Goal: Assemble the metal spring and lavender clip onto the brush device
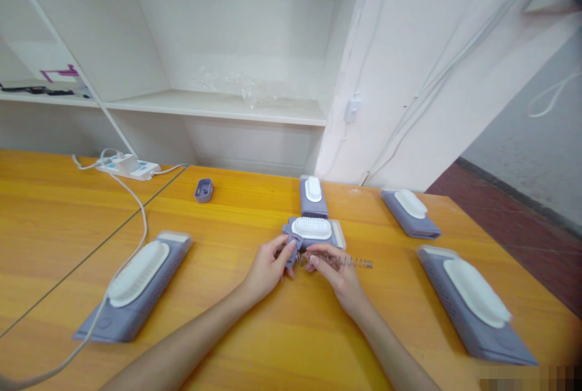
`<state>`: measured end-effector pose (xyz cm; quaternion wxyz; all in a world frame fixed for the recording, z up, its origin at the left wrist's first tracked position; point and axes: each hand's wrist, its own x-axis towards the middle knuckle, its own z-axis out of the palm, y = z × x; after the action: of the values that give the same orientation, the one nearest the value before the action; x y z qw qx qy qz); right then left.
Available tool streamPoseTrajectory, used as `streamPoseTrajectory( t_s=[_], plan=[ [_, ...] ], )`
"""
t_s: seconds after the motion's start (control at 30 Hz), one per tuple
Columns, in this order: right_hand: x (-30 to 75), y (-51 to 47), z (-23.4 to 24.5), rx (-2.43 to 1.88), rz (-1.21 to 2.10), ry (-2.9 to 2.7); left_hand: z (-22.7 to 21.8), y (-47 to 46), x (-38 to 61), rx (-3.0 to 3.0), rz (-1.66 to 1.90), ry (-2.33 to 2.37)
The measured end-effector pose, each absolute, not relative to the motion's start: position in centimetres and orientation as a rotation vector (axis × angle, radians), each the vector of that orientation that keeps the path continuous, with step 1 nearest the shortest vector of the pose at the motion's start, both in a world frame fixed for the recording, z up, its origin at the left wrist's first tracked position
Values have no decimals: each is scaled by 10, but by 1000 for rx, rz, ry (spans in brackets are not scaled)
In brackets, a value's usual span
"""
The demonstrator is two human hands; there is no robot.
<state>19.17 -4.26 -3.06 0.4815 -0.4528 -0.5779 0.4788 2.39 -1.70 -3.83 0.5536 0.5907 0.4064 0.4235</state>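
Near the middle of the table, my left hand [268,267] is closed on a small grey-purple plastic part [292,251] with cut-outs. My right hand [339,276] pinches a long metal coil spring [361,262], whose free end points right. The spring's other end meets the plastic part, though I cannot tell whether it is hooked in. Just beyond both hands lies a grey-purple device [335,234] with a white bristled oval pad [311,228] on top. Behind it stands a similar device [313,206] with a white pad.
More such devices lie at the left [136,294], right [477,306] and far right [411,215]. A small purple hollow cap [204,190] sits near the back. A white power strip [130,167] trails a cable [144,221] across the left side. White shelving [213,109] stands behind the table.
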Motion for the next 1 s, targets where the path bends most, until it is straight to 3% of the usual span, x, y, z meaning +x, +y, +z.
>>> streamPoseTrajectory(
  t_s=[1.0],
  plan=[
    [188, -47, -38, -1198, 815, -1448, -35, -28, 24, 1407, 980, 767]
  ],
)
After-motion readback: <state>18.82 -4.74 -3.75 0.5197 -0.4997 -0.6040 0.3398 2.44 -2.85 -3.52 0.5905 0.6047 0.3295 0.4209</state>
